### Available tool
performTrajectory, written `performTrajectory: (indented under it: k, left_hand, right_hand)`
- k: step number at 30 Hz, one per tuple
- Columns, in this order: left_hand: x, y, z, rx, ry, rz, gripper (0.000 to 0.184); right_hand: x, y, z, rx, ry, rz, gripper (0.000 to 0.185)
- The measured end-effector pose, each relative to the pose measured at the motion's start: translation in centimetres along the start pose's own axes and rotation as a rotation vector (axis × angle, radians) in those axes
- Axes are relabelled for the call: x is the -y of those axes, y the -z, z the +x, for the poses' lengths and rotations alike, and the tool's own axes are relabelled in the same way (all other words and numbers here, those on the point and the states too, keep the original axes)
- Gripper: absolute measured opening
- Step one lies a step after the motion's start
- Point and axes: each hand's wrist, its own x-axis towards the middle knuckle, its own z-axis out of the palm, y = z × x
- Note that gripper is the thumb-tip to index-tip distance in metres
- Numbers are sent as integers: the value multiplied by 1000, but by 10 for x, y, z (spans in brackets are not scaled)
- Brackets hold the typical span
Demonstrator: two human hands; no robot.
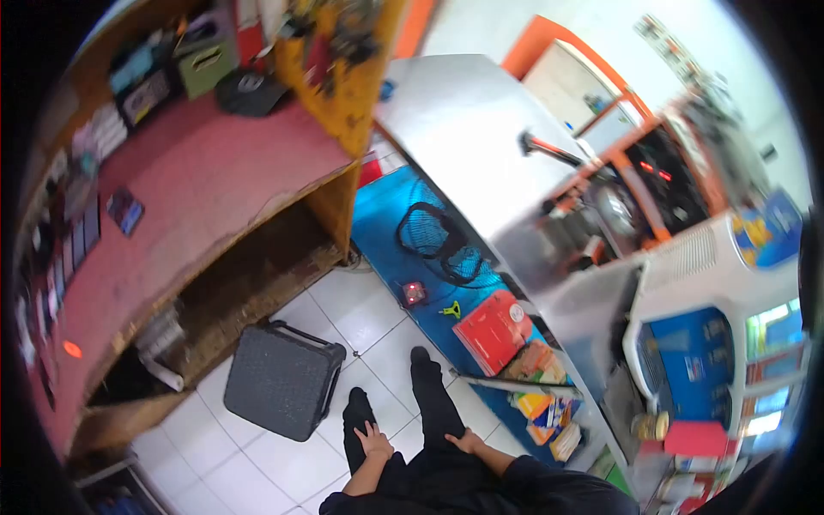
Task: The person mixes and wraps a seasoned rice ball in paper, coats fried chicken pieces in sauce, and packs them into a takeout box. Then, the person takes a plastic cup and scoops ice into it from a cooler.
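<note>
My left hand (375, 442) rests on my left leg, its fingers spread over the black trouser fabric. On the other leg lies my right hand (466, 441), fingers stretched out against the dark cloth and nothing visible in it. Both feet (421, 355) stand on the white tiled floor. A black ribbed box with a handle frame (281, 381), like a case or stool, sits on the tiles just left of my feet, apart from both hands.
A red-topped desk (206, 189) curves along the left, carrying a phone (125, 212) and a dark cap (249, 90). At right stands a metal-topped table (463, 129) with a hammer (549, 149). Its blue lower shelf (378, 215) holds a red box (493, 333) and packets.
</note>
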Motion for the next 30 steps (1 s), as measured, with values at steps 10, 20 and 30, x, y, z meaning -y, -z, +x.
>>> performTrajectory:
  k: [10,20,30]
  left_hand:
    - [145,36,-158,-297,72,-41,63]
    - [-365,5,-386,1382,-945,-1383,87]
    - [-388,-413,-296,567,-1436,1073,73]
  right_hand:
    - [-23,-171,-139,-98,452,1094,56]
    - [-111,-534,-293,-155,28,1327,49]
    - [-176,-707,-266,-119,-456,1543,38]
